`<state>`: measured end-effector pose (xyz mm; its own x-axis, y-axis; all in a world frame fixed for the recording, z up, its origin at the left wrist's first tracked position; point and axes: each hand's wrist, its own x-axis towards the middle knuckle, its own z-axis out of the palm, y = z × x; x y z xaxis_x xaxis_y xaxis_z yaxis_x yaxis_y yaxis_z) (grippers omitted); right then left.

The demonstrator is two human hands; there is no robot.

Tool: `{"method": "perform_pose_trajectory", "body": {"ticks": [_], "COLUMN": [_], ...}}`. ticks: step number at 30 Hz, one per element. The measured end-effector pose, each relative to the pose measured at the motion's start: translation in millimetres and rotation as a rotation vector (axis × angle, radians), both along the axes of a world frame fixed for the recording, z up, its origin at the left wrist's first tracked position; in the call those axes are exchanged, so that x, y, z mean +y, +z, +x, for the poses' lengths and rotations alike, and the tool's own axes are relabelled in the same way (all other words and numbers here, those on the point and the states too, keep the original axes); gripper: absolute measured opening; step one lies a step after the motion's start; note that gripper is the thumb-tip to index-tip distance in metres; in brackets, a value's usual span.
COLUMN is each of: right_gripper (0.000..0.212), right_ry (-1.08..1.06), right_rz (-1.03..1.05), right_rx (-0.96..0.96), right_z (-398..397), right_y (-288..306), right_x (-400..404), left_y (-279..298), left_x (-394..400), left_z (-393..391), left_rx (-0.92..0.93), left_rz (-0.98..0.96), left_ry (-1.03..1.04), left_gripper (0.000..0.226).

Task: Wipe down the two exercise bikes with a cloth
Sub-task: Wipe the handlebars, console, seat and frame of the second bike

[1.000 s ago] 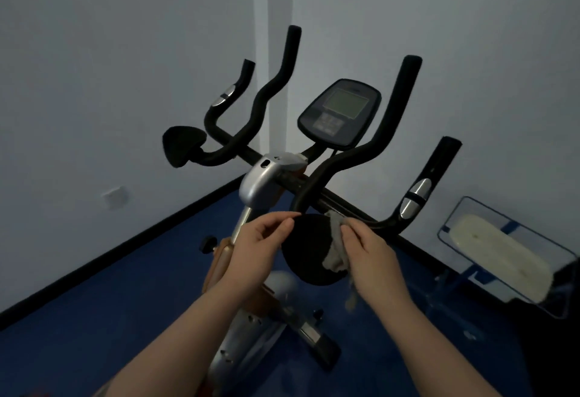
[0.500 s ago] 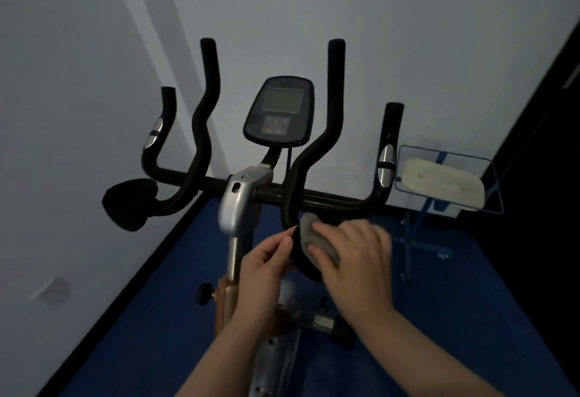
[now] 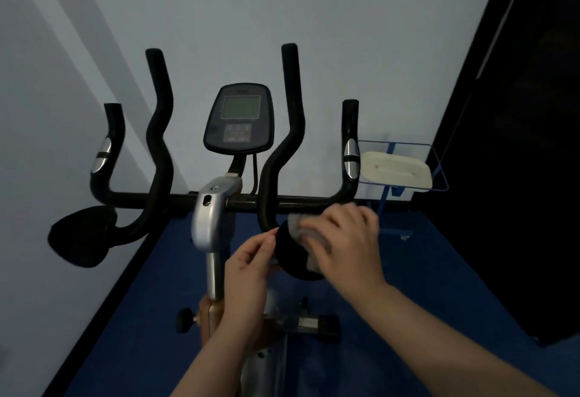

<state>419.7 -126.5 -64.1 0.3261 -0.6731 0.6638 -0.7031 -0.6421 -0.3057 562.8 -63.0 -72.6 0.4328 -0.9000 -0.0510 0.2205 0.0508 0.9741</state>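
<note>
One exercise bike stands in front of me, with black handlebars, a silver stem and a grey console. My right hand holds a grey cloth down on the top of the right black elbow pad, fingers curved over it. My left hand pinches the left edge of the same pad between thumb and fingertips. The left elbow pad hangs free on the other side. No second bike is in view.
A blue wire rack holding a white pad stands behind the right handlebar against the wall. A dark opening fills the right side. White walls close in at the left and back over blue flooring.
My right hand has slid the cloth from the pad's right edge onto its upper face. The left hand keeps its pinch on the pad. My view has swung to face the bike squarely.
</note>
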Motion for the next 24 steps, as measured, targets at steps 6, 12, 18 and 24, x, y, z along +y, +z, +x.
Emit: {"method": "perform_pose_trajectory", "body": {"ticks": [6,12,18,24], "right_gripper": [0.021,0.018,0.019,0.019], "right_ry": [-0.092,0.033,0.051,0.068], "right_rz": [0.099,0.413,0.454,0.699], "right_rx": [-0.081,-0.217,-0.334,-0.239], "right_z": [6.1,9.6,-2.2,4.2], "right_y": [-9.7,20.5,-0.2,24.1], "right_x": [19.5,-25.7,3.9,-39.4], "left_y": [3.5,1.9,-0.3,1.2], "left_x": [-5.8,-7.5,-4.5,-5.5], "left_z": [-0.1,-2.1,-8.3,-15.9], "left_rx": [-0.287,-0.438,-0.42,-0.446], "left_rz": [-0.036,-0.025,-0.029,-0.012], "left_ry": [0.057,0.125,0.154,0.239], "left_gripper": [0.007,0.011,0.01,0.008]}}
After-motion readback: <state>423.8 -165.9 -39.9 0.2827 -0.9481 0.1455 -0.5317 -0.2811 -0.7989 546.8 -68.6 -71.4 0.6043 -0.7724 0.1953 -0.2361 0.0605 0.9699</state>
